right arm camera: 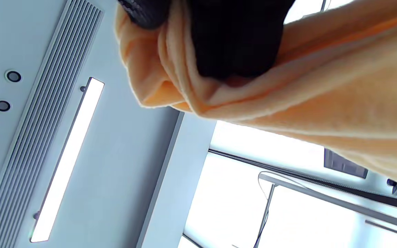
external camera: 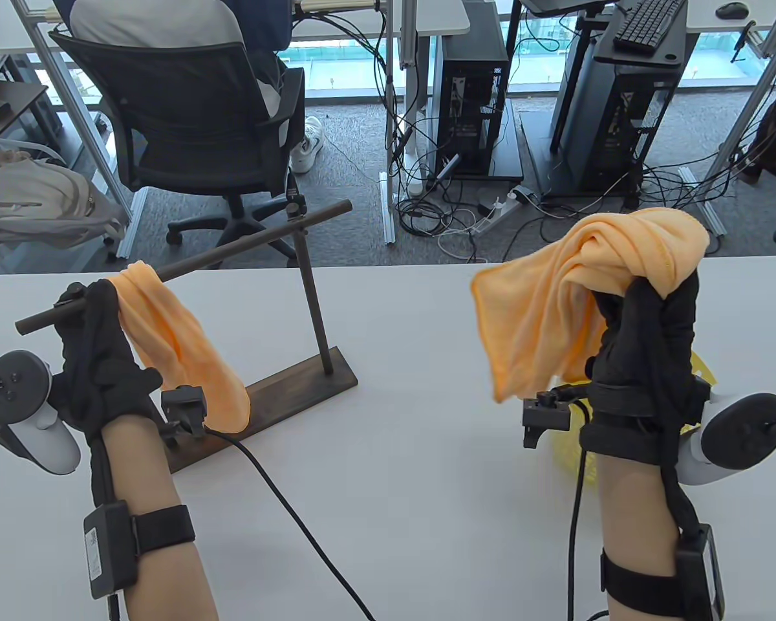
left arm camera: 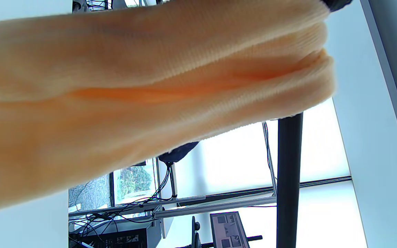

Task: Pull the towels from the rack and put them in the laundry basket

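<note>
A dark wooden rack (external camera: 313,304) stands on the white table (external camera: 414,453), left of centre. One orange towel (external camera: 187,349) hangs over the left part of its bar (external camera: 233,249), and it fills the left wrist view (left arm camera: 150,86). My left hand (external camera: 100,297) curls its fingers at the bar, gripping the towel's top; a black fingertip (left arm camera: 336,2) shows at the bunched end. My right hand (external camera: 650,291) is raised on the right, gripping a second orange towel (external camera: 556,310), bunched in its fingers (right arm camera: 233,41). Below that forearm, a yellow basket (external camera: 566,453) is mostly hidden.
The rack's flat base (external camera: 297,388) lies diagonally in front of my left forearm. A black cable (external camera: 284,498) trails across the table. Beyond the far edge are an office chair (external camera: 187,110) with a seated person, computer towers (external camera: 472,97) and floor cables.
</note>
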A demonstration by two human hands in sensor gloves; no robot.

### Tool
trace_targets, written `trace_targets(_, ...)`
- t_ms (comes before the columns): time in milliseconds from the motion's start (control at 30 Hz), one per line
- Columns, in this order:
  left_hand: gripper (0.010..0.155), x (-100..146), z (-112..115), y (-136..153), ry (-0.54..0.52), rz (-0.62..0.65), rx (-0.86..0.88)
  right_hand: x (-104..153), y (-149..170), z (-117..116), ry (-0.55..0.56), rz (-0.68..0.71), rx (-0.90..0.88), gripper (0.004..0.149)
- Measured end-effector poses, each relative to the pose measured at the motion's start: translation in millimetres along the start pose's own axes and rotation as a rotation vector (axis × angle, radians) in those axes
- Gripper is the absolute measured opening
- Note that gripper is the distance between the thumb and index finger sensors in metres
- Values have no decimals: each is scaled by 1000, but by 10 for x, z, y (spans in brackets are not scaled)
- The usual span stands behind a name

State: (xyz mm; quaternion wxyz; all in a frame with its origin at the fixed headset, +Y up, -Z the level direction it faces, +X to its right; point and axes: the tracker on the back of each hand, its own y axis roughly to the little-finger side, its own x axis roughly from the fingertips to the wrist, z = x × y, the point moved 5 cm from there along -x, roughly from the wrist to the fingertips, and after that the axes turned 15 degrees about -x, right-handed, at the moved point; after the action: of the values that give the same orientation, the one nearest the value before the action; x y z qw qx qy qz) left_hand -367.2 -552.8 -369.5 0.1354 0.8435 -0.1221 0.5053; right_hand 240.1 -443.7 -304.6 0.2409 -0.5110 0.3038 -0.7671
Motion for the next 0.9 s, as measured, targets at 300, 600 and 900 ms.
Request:
trace_targets(300, 80, -9, 6, 9, 14, 4, 13, 76, 889, 578, -12, -285, 502, 47)
trace_targets(600, 80, -17, 11, 13, 25, 8, 23, 465, 1779, 497, -618, -945, 1482, 68)
trace_targets(900, 80, -34, 0, 16, 65, 12, 39, 166, 676, -445, -394, -357, 1090, 93)
